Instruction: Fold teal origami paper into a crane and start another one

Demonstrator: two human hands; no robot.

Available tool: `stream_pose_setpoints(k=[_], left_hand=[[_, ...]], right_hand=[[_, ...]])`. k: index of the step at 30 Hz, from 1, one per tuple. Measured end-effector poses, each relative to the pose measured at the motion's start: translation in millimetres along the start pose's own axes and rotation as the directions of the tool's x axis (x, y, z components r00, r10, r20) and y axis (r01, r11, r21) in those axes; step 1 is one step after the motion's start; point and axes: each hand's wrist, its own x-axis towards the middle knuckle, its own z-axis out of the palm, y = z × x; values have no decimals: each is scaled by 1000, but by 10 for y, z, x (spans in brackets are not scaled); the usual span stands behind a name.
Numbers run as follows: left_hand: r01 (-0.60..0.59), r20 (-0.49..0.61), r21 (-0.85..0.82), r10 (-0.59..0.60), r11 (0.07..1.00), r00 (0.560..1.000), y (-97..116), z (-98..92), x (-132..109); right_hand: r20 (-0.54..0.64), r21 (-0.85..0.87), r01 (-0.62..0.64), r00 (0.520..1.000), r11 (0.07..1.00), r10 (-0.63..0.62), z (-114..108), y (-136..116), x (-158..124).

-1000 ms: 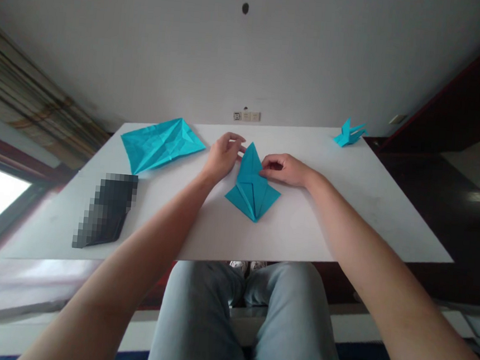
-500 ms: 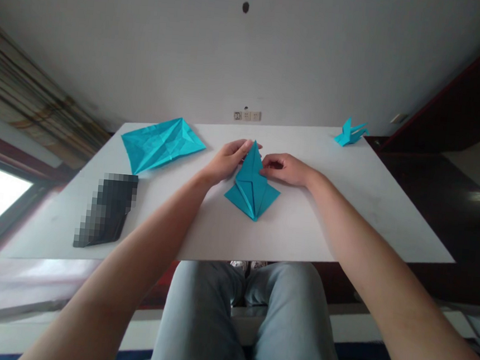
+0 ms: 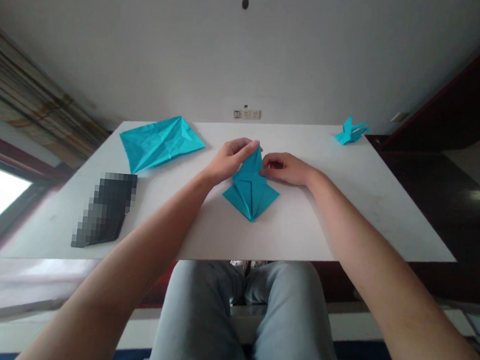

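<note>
A blue-green folded origami paper [image 3: 252, 191] lies at the middle of the white table, its narrow tip pointing away from me and a wide diamond part toward me. My left hand [image 3: 232, 158] grips the upper left edge near the tip, thumb on top and fingers behind the paper. On the other side, my right hand [image 3: 285, 168] pinches the right edge just below the tip, with its fingers curled. A crease with a small flap shows across the paper's middle. The fingertips behind the paper are hidden.
A creased blue-green sheet [image 3: 162, 144] lies at the back left of the white table [image 3: 303, 230]. In front of it is a dark, pixelated flat object [image 3: 107, 210]. A finished paper crane [image 3: 350, 132] stands at the back right. Wall sockets [image 3: 246, 114] sit behind the table.
My left thumb has slid a little right, onto the paper's tip. The upper part of the paper has shifted slightly and looks more bent. My right hand has barely moved.
</note>
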Motion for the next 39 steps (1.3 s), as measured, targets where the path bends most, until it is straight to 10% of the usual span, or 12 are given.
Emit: stream_pose_setpoints(k=[39], left_hand=[[-124,-282,369,238,921,929,86,59,-43]], right_hand=[[-9,0,-30,1000,1000,30,-14,-34,-11]])
